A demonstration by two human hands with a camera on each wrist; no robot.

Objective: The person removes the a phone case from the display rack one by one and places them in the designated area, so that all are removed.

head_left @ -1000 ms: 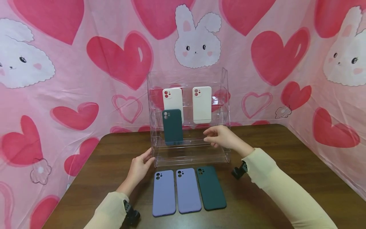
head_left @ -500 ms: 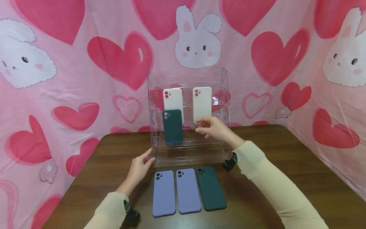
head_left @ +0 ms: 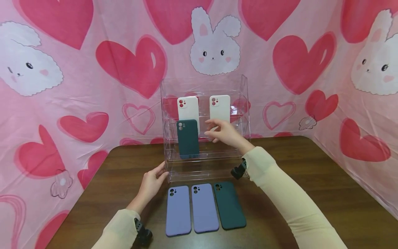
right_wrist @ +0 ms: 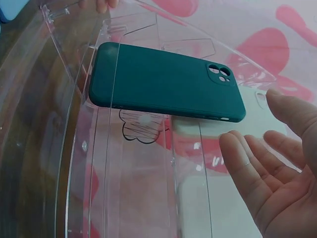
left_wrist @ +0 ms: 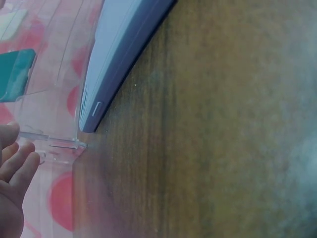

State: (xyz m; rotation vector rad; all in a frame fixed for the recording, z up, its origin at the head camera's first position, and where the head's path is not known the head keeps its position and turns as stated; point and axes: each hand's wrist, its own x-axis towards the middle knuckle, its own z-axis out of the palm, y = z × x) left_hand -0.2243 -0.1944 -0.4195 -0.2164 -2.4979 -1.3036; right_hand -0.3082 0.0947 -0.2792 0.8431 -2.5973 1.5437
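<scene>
A clear acrylic display rack (head_left: 205, 174) with stepped tiers stands on the table. My left hand (head_left: 151, 183) holds its lower left side edge, the thumb (left_wrist: 9, 134) on one side and the fingers (left_wrist: 22, 171) on the other. My right hand (head_left: 224, 132) hovers before the rack, holding nothing, thumb and fingers apart. Left of it, a dark green phone case (head_left: 188, 139) stands upright in a tier, close to the fingertips in the right wrist view. Behind, in a higher tier, stand a white phone case (head_left: 188, 106) and a second white phone case (head_left: 219, 106), partly hidden by my hand.
On the brown wooden table (head_left: 280, 193), before the rack, lie a purple phone case (head_left: 178, 211), another purple phone case (head_left: 205, 208) and a dark green phone case (head_left: 230, 205) in a row. A pink cloth (head_left: 124, 20) with hearts and rabbits hangs behind.
My right hand has moved left and up across the front of the rack, toward the standing green phone case. The left hand stays at the rack's corner, and the phone cases have not moved.
</scene>
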